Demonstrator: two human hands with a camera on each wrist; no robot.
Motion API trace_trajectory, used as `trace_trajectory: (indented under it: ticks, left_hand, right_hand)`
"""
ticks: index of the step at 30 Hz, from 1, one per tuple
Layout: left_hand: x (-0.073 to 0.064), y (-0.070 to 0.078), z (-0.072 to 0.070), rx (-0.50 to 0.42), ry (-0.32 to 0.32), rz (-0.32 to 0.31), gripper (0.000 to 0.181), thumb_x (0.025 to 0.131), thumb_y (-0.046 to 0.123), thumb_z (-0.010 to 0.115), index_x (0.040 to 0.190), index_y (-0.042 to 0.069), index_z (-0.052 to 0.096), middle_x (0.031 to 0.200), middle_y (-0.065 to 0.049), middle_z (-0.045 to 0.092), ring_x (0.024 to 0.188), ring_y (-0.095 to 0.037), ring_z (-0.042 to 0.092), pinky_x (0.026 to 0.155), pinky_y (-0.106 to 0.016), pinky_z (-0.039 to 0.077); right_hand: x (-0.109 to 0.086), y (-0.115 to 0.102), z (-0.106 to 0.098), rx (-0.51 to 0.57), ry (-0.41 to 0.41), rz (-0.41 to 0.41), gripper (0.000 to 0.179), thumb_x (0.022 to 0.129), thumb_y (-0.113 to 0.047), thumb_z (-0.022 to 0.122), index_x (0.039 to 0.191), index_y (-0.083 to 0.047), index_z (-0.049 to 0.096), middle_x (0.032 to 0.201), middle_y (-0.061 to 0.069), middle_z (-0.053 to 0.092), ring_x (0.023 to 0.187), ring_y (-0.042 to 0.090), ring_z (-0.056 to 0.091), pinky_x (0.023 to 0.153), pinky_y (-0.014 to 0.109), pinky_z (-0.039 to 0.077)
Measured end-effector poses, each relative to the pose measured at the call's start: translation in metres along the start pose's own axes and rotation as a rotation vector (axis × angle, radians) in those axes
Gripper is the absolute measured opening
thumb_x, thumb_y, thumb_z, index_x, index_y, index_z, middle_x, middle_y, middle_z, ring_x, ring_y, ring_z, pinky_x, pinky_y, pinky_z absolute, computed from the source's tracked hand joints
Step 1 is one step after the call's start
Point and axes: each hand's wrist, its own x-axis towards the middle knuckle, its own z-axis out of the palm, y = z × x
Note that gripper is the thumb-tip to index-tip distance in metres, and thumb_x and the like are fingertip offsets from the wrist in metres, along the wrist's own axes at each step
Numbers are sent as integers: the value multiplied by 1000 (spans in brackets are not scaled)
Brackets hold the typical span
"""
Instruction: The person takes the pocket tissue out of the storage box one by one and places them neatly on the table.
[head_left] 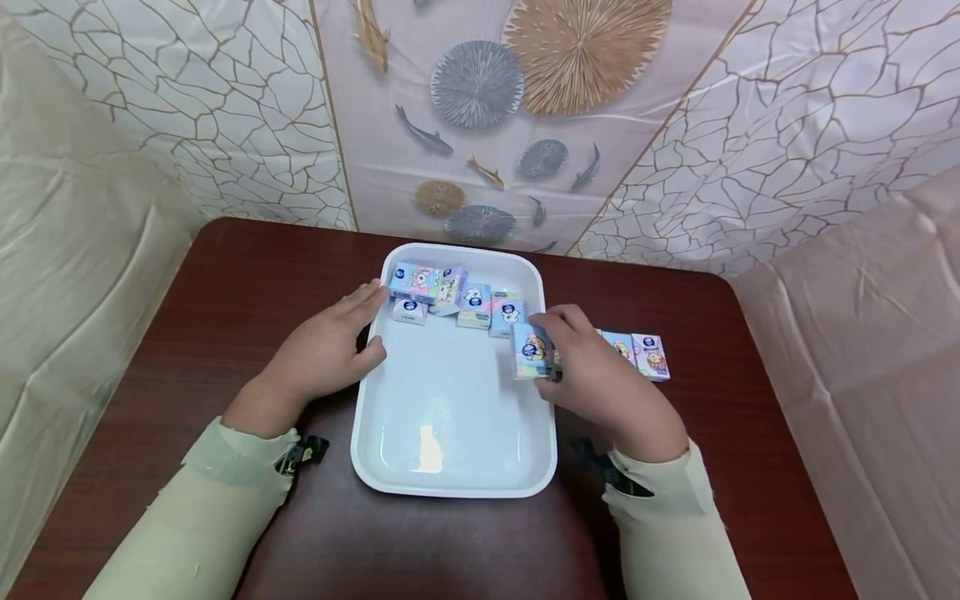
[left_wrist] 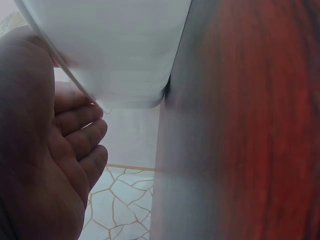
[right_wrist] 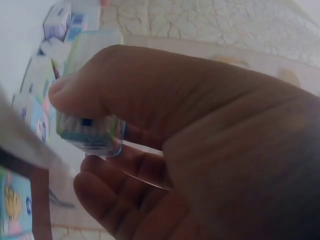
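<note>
My right hand [head_left: 596, 371] pinches a small tissue pack [head_left: 531, 352] with a pastel cartoon print, holding it over the right side of a white tray [head_left: 450, 417]. The right wrist view shows the thumb across one face of this plastic-wrapped pack [right_wrist: 90, 132], with fingers on its other side. Several similar packs [head_left: 507, 315] lie in a rough row at the tray's far end, and at the left one pack [head_left: 412, 282] overlaps another. My left hand [head_left: 322, 350] rests against the tray's left rim, its fingers extended and holding nothing.
To the right of the tray, more tissue packs [head_left: 649, 357] stand in a row on the dark red-brown table [head_left: 225, 292], partly hidden by my right hand. A patterned cloth [head_left: 480, 150] hangs behind the table. Pale fabric [head_left: 862, 350] borders both sides.
</note>
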Motion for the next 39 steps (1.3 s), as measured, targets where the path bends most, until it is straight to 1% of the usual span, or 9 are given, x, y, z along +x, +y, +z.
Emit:
trace_trajectory:
  ticks: [6, 10, 14, 20, 23, 25, 32, 39]
  left_hand:
    - [0, 0, 1, 3, 3, -1, 77, 101, 40, 56, 168, 18, 26, 175, 0, 23, 162, -25, 27, 125, -53, 36]
    - [0, 1, -1, 1, -5, -10, 77, 101, 39, 57, 168, 18, 27, 175, 0, 22, 162, -24, 26, 125, -52, 36]
    - [0, 1, 0, 2, -6, -14, 77, 101, 39, 57, 168, 18, 26, 175, 1, 22, 162, -24, 25, 125, -52, 36]
    - [0, 0, 0, 1, 0, -9, 77, 101, 39, 56, 168, 19, 26, 175, 1, 23, 162, -24, 25, 125, -52, 36]
    - [0, 0, 1, -3, 4, -6, 77, 101, 39, 57, 168, 18, 26, 175, 0, 23, 162, -24, 26, 125, -53, 36]
    - [0, 0, 1, -4, 7, -3, 76, 101, 38, 57, 168, 18, 27, 175, 0, 24, 162, -25, 26, 125, -53, 36]
    - [0, 1, -1, -3, 7, 4, 77, 100, 36, 57, 167, 14, 27, 175, -3, 24, 162, -27, 27, 125, -53, 36]
    - [0, 2, -1, 1, 2, 2, 77, 100, 37, 58, 167, 14, 28, 175, -3, 24, 162, -27, 28, 124, -53, 37]
  right_hand:
    - [-18, 17, -6, 17, 18, 34, 85, 83, -21, 88, 157, -13, 45, 153, 11, 40, 111, 28, 61, 94, 47, 62]
    - [-27, 27, -8, 0, 19, 55, 85, 83, -17, 85, 157, -11, 44, 155, 14, 38, 113, 31, 59, 93, 49, 63]
    - [-36, 37, -6, -24, 20, 66, 84, 82, -13, 84, 156, -9, 45, 155, 15, 39, 114, 32, 57, 90, 49, 63]
    - [-49, 55, -3, -54, 24, 100, 85, 79, -10, 85, 155, -7, 46, 154, 19, 40, 120, 35, 53, 93, 53, 61]
    - [-55, 64, -2, -58, 18, 129, 84, 80, -8, 83, 155, -6, 45, 155, 21, 38, 122, 38, 51, 94, 55, 60]
    - [-58, 71, -2, -51, 14, 139, 85, 80, -7, 83, 155, -5, 44, 156, 24, 37, 124, 39, 50, 95, 57, 59]
    - [-66, 92, -8, -26, -5, 194, 85, 84, -6, 80, 158, -6, 39, 157, 25, 32, 125, 40, 47, 98, 60, 56]
    - [-73, 111, -17, -8, 22, 233, 84, 85, -3, 77, 158, -1, 36, 158, 30, 28, 129, 46, 43, 103, 67, 50]
